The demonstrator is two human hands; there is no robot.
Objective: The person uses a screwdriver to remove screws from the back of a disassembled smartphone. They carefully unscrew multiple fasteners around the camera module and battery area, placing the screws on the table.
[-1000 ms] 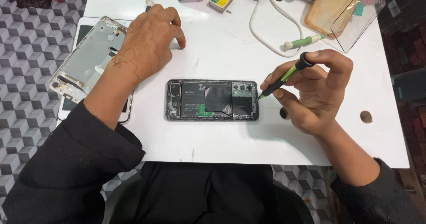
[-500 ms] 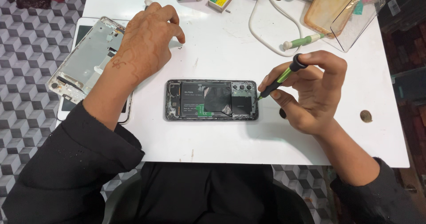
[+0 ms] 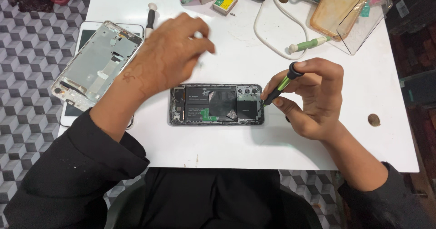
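Since the earlier frame, the left hand has lifted off the bench, blurred, fingers loosely curled at ten o'clock of the opened phone. That phone lies flat mid-bench, back removed, dark battery exposed. The right hand pinches a green-black screwdriver, tip at the phone's three o'clock edge.

White table carrying an opened phone near the middle, a metal phone frame overhanging its left edge, a white cable and clear case lying far right.
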